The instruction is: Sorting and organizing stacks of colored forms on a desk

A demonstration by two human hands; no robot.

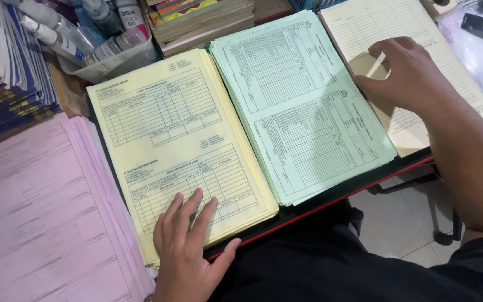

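Nearest my view, the left hand [188, 246] lies flat, fingers spread, on the lower edge of the yellow form stack [177, 145]. Pink sheets [46, 212], the largest pile, fill the left of the surface [331, 198]. Next in size, the yellow form stack sits at centre, just beside the green form stack [300, 106] to its right; both carry ruled tables, two forms per page. Cream sheets [364, 28] lie further right, under my right hand [406, 72], whose fingers curl down onto the paper beside a thin white strip [377, 64]; I cannot tell whether they pinch it. I judge each sheet light, limp and easily creased; a single one is best lifted at a free corner, while a whole stack is heavy and apt to slide. Small bottles in a clear tray [107, 59] stand behind.
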